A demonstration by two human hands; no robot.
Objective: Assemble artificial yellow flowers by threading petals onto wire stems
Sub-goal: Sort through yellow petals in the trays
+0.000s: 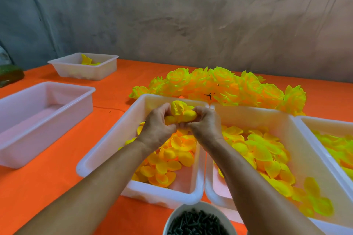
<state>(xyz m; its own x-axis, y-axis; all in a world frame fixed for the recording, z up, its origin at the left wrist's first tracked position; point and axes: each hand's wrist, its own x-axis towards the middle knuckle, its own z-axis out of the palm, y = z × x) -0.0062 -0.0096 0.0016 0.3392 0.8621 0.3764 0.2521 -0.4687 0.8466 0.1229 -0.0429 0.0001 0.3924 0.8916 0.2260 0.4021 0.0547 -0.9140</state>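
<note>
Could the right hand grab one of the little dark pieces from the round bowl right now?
Probably not yet: the right hand is busy gripping the yellow flower together with the left hand. The bowl itself sits open and uncovered, nearer the person.

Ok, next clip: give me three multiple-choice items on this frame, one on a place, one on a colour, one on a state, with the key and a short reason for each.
1. Where do the finished flowers lie?
A. On the cloth behind the petal trays
B. In the bowl
C. In the left tray

2. What colour is the tablecloth?
A. Green
B. Orange
C. White

3. What is the state of the big tray at left?
A. Full of petals
B. Stacked on another tray
C. Holding no petals

Key:
1 A: the flowers are heaped on the cloth beyond the trays.
2 B: orange shows all around the trays.
3 C: its bare floor shows, while the left hand and right hand grip a flower piece over a petal tray.
</note>
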